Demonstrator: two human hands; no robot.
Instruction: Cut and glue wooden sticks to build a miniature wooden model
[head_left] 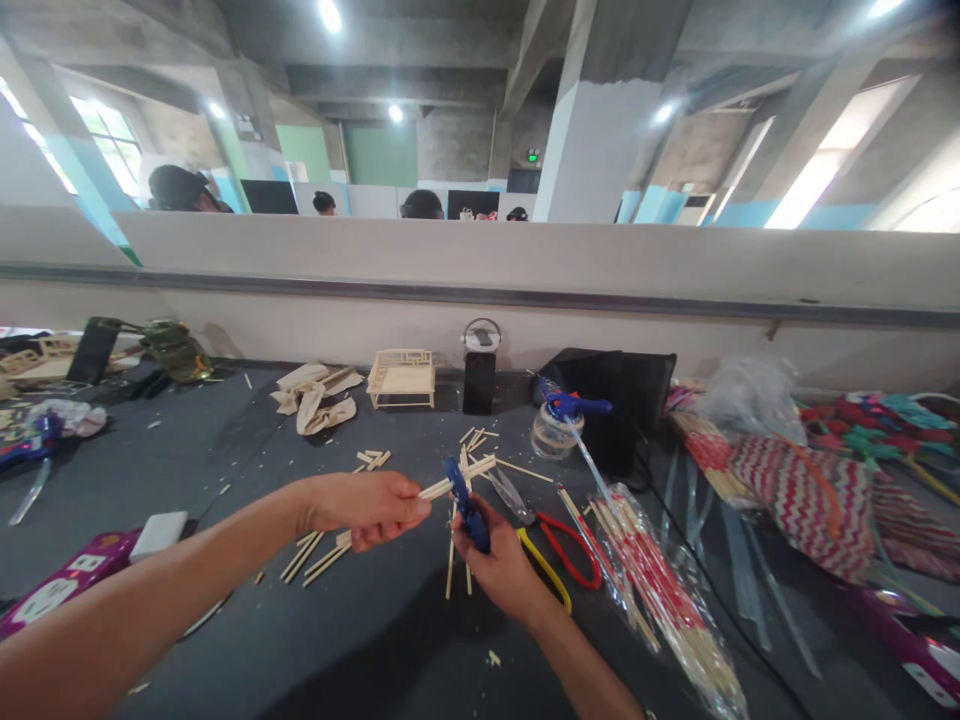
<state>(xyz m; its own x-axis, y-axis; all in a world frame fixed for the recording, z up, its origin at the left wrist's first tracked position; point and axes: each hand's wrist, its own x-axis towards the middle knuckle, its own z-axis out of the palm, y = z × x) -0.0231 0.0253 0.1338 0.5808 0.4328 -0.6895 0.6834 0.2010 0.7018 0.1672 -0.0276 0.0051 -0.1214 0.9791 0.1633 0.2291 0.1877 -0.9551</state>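
Note:
My left hand point(386, 508) is closed in a pinch on a few pale wooden sticks point(439, 488), which point to the right. In my right hand point(499, 565) is a blue pair of pliers point(466, 505), its head set across the sticks just past my left fingertips. Its jaws are too small to make out clearly. Beneath and around both hands lie more loose sticks point(324, 562), some cut short. Close to the right hand rest scissors with one red and one yellow handle point(574, 555).
A small wooden bench model point(402, 380) stands by the back wall beside a phone point(479, 383). A blue glue gun point(570, 403) sits on a clear jar point(556, 437). Bagged sticks point(667, 590) and knitted cloth point(806, 490) lie right; crumpled paper point(315, 395) lies left.

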